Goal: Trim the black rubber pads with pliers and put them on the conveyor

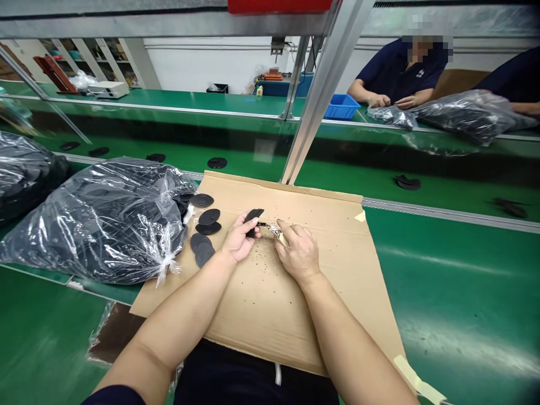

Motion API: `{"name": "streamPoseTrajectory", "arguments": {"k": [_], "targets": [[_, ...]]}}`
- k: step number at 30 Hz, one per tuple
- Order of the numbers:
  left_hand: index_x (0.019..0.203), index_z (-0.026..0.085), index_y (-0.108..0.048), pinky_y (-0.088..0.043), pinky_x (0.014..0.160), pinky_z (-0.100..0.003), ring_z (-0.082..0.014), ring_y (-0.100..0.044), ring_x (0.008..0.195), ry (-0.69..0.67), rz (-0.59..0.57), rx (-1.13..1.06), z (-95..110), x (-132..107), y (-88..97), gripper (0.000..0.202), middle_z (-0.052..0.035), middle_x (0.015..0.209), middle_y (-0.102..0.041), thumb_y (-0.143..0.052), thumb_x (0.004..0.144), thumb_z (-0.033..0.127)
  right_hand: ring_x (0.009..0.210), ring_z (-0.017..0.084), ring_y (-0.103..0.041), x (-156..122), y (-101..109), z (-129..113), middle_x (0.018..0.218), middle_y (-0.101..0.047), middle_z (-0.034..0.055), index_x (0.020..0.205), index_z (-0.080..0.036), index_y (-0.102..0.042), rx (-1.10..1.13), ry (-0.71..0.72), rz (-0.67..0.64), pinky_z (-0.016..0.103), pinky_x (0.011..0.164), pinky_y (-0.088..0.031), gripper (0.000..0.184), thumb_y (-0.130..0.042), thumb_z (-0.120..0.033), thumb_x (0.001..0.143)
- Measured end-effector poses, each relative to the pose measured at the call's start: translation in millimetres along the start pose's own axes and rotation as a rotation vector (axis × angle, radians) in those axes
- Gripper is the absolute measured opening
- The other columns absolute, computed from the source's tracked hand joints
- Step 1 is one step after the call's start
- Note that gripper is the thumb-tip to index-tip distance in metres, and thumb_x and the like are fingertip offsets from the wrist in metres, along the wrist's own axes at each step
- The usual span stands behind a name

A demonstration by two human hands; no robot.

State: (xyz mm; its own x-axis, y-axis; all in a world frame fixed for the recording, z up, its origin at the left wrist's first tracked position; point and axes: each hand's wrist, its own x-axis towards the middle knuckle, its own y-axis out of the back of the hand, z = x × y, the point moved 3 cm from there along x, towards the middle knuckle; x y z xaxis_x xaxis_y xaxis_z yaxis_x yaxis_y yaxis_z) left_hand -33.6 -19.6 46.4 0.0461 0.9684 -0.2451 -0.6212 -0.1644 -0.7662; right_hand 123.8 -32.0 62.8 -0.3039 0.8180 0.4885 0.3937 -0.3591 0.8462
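My left hand [239, 239] is closed around a dark, flat plastic piece [253, 216], seen nearly edge-on. In my right hand [298, 250] is a pair of nippers [275, 232] with shiny metal jaws and a pale handle. Their tip points left and meets or nearly meets the piece; exact contact is too small to tell. Both hands are above a brown cardboard sheet [270, 315] sprinkled with small dark scraps. Several black oval discs [209, 216] lie on the cardboard left of my left hand, some overlapping.
A clear bag of black discs [105, 219] stands at the left, beside another bag [25, 174]. Past a metal post [320, 95], a green conveyor belt [253, 149] carries scattered black pieces. Across it, a person [405, 73] handles plastic-wrapped items near a blue bin [341, 107].
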Motion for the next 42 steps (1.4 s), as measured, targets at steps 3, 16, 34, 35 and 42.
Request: {"name": "streamPoseTrajectory", "arguments": {"k": [3, 16, 34, 35, 42], "targets": [[0.103, 0.015, -0.053, -0.04, 0.053, -0.019, -0.0059, -0.049, 0.058, 0.006, -0.01, -0.003, -0.5, 0.1, 1.3, 0.04, 0.0018, 0.075, -0.052, -0.073, 0.068, 0.008, 0.088, 0.022, -0.053, 0.8, 1.3, -0.9, 0.095, -0.064, 0.0058, 0.123, -0.021, -0.061, 0.0, -0.007, -0.022, 0.032, 0.083, -0.037, 0.04, -0.055, -0.023, 0.084], [0.094, 0.015, -0.054, -0.043, 0.054, -0.019, -0.0071, -0.053, 0.059, -0.012, 0.017, -0.017, 1.4, 1.2, 1.5, 0.033, 0.0009, 0.075, -0.055, -0.072, 0.068, 0.006, 0.086, 0.02, -0.059, -2.7, -3.2, 1.6, 0.092, -0.067, 0.0031, 0.119, -0.023, -0.064, 0.086, -0.085, 0.018, 0.028, 0.081, -0.043, 0.041, -0.054, -0.019, 0.079], [0.093, 0.015, -0.059, -0.028, 0.037, -0.013, -0.0036, -0.045, 0.047, 0.144, 0.085, -0.046, 11.7, -1.6, -2.6, 0.009, 0.0014, 0.071, -0.058, -0.063, 0.085, 0.018, 0.093, 0.021, -0.061, -4.1, -1.9, -6.0, 0.1, -0.067, 0.0078, 0.126, -0.017, -0.059, 0.312, -0.074, -0.105, 0.031, 0.089, -0.047, 0.043, -0.053, -0.028, 0.085], [0.094, 0.015, -0.06, -0.026, 0.036, -0.013, -0.0032, -0.042, 0.046, 0.163, 0.06, -0.047, 11.0, -2.0, -3.2, 0.009, 0.0017, 0.07, -0.057, -0.062, 0.086, 0.019, 0.095, 0.021, -0.061, -4.3, -2.1, -7.0, 0.104, -0.067, 0.008, 0.127, -0.016, -0.057, 0.313, -0.059, -0.125, 0.031, 0.09, -0.047, 0.043, -0.053, -0.029, 0.085], [0.097, 0.014, -0.063, -0.019, 0.034, -0.013, -0.0016, -0.026, 0.04, 0.262, -0.03, 0.045, 4.6, -6.3, -6.9, 0.012, 0.0027, 0.065, -0.05, -0.056, 0.09, 0.02, 0.094, 0.021, -0.062, -3.5, 0.8, -13.3, 0.106, -0.067, 0.0069, 0.13, -0.022, -0.055, 0.231, -0.041, -0.296, 0.03, 0.084, -0.048, 0.044, -0.054, -0.032, 0.087]]}}
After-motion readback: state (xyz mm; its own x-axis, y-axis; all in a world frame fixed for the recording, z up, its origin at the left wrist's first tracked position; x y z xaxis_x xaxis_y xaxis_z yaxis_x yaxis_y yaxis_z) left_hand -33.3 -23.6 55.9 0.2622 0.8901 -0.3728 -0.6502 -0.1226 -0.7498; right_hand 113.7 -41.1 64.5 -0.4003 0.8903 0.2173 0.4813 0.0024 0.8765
